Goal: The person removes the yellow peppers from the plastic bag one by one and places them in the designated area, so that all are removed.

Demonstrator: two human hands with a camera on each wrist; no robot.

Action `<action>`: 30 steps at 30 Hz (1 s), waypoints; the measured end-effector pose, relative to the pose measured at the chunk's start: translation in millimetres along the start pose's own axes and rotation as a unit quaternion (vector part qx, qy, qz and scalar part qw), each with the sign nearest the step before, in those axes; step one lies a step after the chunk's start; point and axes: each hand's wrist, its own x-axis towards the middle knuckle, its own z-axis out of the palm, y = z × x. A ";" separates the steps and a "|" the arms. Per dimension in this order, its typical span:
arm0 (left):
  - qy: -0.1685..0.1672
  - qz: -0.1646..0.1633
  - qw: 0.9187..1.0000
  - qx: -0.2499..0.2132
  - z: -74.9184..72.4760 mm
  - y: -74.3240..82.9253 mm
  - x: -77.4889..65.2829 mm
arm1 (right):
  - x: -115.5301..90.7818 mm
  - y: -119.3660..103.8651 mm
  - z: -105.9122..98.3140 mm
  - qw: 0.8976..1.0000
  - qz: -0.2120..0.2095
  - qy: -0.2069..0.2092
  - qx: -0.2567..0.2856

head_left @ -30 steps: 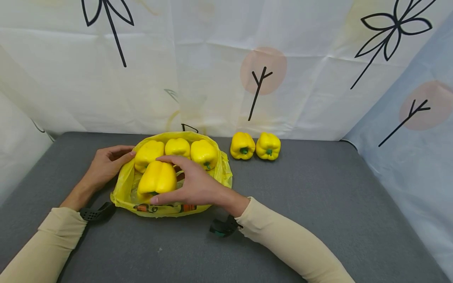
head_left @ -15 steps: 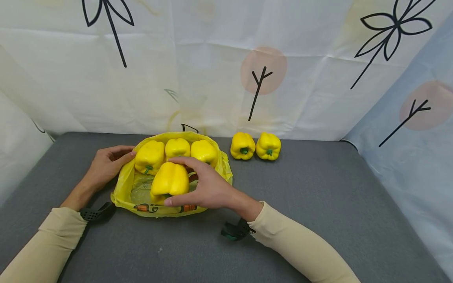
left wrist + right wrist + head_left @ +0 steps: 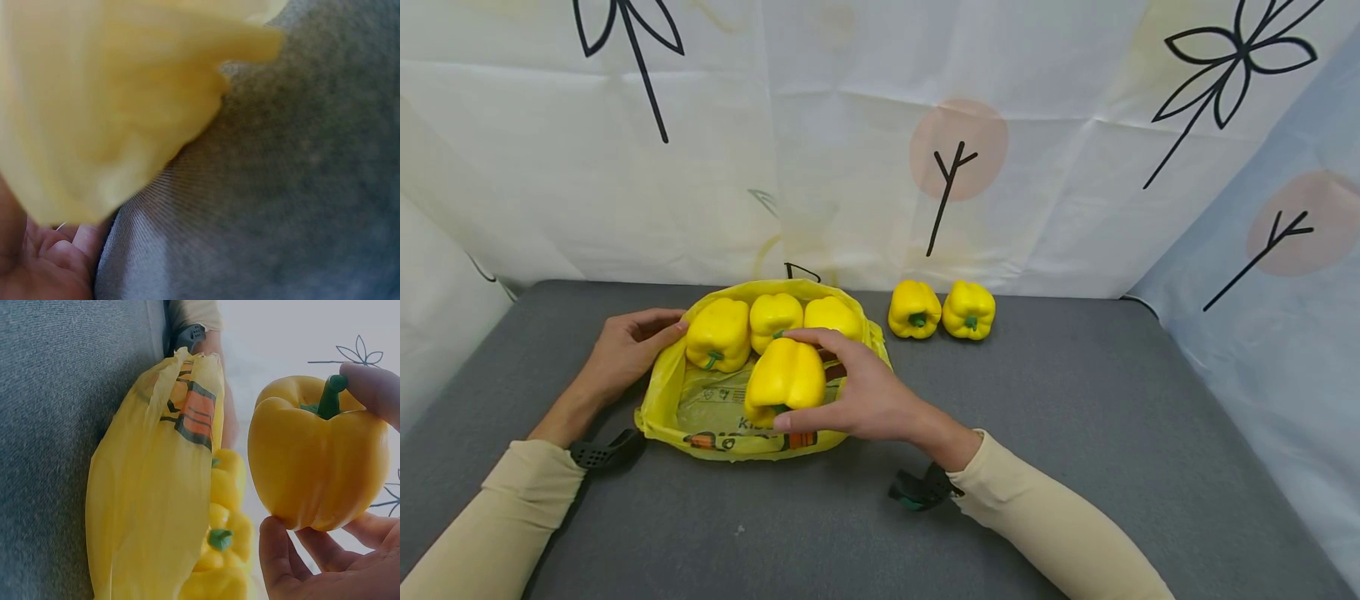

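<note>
A yellow plastic bag (image 3: 661, 392) stands with its mouth spread wide. My left hand (image 3: 625, 354) holds its left rim at the thumb and fingertips; part of that hand is hidden behind the plastic in the left wrist view. Between the thumb and fingers of my right hand (image 3: 874, 392) is a yellow bell pepper (image 3: 786, 377), above the front right part of the bag. The right wrist view shows its green stem (image 3: 331, 397) close to the thumb. Inside, along the back, sit a left pepper (image 3: 718, 335), a middle pepper (image 3: 775, 318) and a right pepper (image 3: 832, 317).
Two more yellow bell peppers, one (image 3: 914, 309) beside the other (image 3: 968, 310), lie on the grey table (image 3: 1045, 400) to the right of the bag, near the back edge. A white patterned cloth (image 3: 850, 167) hangs behind.
My right hand has moved to the right with the pepper, uncovering the bag's printed bottom and the left pepper's stem. My left hand stays at the rim.
</note>
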 end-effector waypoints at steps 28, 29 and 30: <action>0.002 -0.001 1.000 0.013 0.2 -1.4 0.0 | -24.2 5.0 -35.3 0.998 -0.002 0.068 0.013; 0.001 -0.002 1.000 0.012 0.2 -1.3 -0.1 | -24.8 5.4 -37.1 0.997 -0.003 0.071 0.012; 0.000 -0.002 1.000 0.012 0.1 -1.1 -0.1 | -25.5 5.7 -38.9 0.997 -0.003 0.075 0.009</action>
